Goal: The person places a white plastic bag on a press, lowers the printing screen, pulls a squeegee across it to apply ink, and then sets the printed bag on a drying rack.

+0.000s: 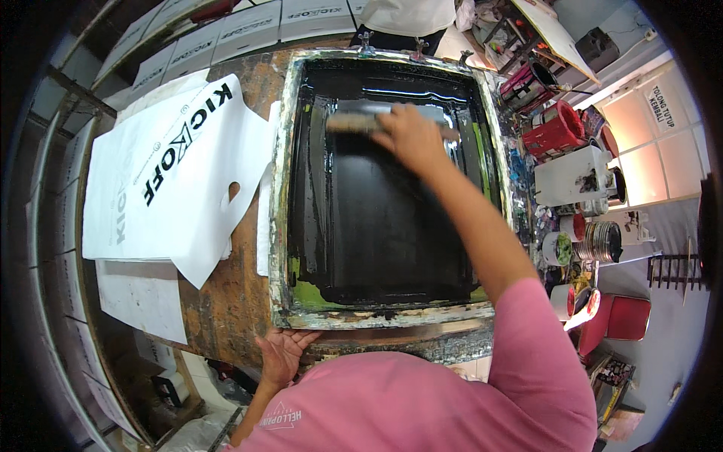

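A screen-printing frame lies on the worktable, its mesh coated with wet black ink and edged with green strips. Across the far part of the mesh I hold a wooden-handled squeegee, my right hand wrapped round its handle. The hand and squeegee are a little blurred. At the frame's near left corner, my left hand is open, palm up, its fingertips by the lower edge of the frame. Whatever lies beneath the screen is hidden.
White plastic bags with black lettering are stacked on the wooden table at left. Hinge clamps hold the frame's far edge. Ink tins and a red bucket crowd the right side. Another person stands beyond the table.
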{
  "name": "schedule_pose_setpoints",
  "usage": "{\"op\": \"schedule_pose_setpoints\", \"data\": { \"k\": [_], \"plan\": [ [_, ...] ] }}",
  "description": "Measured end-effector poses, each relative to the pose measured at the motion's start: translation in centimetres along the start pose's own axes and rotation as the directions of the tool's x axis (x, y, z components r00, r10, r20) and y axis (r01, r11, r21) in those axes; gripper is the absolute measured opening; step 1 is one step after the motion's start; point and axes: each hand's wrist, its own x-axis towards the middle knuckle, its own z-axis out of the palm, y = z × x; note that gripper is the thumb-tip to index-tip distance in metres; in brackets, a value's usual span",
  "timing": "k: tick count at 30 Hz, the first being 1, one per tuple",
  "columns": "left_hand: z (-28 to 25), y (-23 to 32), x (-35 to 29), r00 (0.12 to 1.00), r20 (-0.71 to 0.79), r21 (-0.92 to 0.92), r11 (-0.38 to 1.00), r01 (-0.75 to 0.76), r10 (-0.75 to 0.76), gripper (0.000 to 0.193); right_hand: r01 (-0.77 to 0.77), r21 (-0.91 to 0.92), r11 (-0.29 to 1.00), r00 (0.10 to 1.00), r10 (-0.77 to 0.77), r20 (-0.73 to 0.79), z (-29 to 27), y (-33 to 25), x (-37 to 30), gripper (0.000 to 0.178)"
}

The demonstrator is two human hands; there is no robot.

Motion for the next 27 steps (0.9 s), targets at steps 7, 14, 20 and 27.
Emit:
{"op": "schedule_pose_setpoints", "data": {
  "k": [7, 14, 20, 27],
  "plan": [
    [-1.6, -0.3, 0.0, 0.990, 0.137, -0.178, 0.984, -0.017, 0.042, 0.104, 0.030, 0.061, 0.998, 0.954, -0.047, 0.297, -1.8, 5.3, 9.9, 0.050],
    [-3.4, -1.2, 1.2, 0.879, 0.449, -0.350, 0.937, 0.011, 0.158, 0.094, 0.009, -0.076, 0.997, 0.984, 0.005, 0.178, -2.8, 0.6, 2.1, 0.043],
    [-3.0, -0.9, 1.2, 0.898, 0.424, -0.311, 0.950, 0.025, 0.116, 0.097, -0.067, -0.004, 0.998, 0.926, 0.064, 0.373, -11.1, -11.5, -11.6, 0.038],
    [1.9, 2.9, 0.6, 0.750, 0.590, -0.395, 0.917, -0.057, 0.301, 0.092, -0.027, -0.057, 0.998, 0.991, 0.035, 0.131, -22.4, -19.0, -14.7, 0.032]
  ]
}}
